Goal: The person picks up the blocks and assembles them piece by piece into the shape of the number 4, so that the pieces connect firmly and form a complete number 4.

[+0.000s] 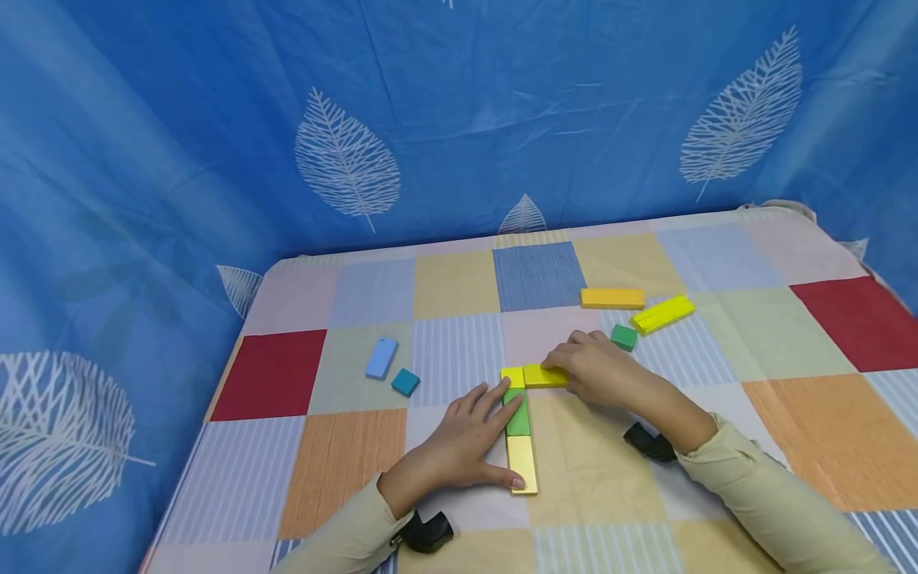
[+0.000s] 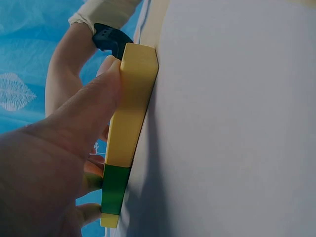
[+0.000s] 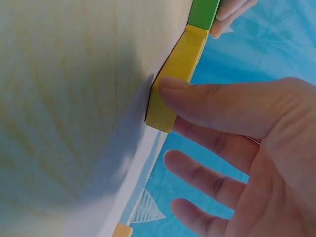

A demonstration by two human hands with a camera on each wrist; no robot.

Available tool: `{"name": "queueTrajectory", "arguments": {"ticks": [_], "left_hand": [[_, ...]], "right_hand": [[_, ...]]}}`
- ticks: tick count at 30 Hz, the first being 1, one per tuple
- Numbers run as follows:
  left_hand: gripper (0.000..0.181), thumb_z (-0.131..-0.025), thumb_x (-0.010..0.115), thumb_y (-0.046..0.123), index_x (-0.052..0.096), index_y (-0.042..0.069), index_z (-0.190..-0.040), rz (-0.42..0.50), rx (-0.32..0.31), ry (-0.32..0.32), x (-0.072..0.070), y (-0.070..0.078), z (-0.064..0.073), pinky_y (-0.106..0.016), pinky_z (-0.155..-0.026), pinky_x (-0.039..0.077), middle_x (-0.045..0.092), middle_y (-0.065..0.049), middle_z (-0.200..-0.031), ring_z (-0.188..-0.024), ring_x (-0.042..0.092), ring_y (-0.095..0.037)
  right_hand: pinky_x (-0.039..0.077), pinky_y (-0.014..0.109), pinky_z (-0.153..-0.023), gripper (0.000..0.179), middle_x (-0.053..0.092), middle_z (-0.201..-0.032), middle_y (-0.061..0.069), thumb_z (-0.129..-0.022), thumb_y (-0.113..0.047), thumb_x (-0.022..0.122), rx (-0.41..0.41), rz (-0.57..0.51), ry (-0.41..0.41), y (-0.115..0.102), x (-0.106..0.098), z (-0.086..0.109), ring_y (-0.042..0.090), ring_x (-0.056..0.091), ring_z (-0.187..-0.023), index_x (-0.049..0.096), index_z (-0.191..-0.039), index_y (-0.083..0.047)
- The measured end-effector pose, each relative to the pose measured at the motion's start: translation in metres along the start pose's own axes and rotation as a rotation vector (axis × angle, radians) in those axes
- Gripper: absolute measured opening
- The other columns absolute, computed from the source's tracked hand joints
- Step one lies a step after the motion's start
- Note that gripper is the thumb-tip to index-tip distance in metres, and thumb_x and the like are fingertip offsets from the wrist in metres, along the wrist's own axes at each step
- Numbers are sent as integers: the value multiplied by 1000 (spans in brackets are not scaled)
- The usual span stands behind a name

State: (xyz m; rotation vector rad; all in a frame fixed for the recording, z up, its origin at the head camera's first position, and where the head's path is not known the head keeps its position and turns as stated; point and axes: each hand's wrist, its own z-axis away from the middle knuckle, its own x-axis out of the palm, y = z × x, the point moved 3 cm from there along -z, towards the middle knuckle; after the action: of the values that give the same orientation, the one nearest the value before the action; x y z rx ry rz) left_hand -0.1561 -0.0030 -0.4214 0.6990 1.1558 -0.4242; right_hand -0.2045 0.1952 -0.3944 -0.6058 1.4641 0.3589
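Yellow block [image 1: 538, 376] | right hand [image 1: 598, 367] pinches end | left hand [image 1: 462, 445] splayed

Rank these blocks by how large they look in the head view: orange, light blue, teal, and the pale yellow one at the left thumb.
1. Pale yellow block and orange block: too close to rank, as the pale yellow one lies nearer the camera.
2. Light blue block.
3. Teal block.
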Motion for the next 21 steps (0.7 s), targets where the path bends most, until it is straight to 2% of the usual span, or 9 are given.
{"name": "queueTrajectory", "arguments": {"ticks": [21], "left_hand": [[98,-72,58,67,16,20,-148,8,5,-4,-1,0,1,-51,-105,25,8,-5,-154,-138,16,-34]], "right_hand": [[42,40,-79,33,67,-101,1,-73,-7,74,-30,-10,17,-1,0,0,22,54,-92,66,-105,-13]]}}
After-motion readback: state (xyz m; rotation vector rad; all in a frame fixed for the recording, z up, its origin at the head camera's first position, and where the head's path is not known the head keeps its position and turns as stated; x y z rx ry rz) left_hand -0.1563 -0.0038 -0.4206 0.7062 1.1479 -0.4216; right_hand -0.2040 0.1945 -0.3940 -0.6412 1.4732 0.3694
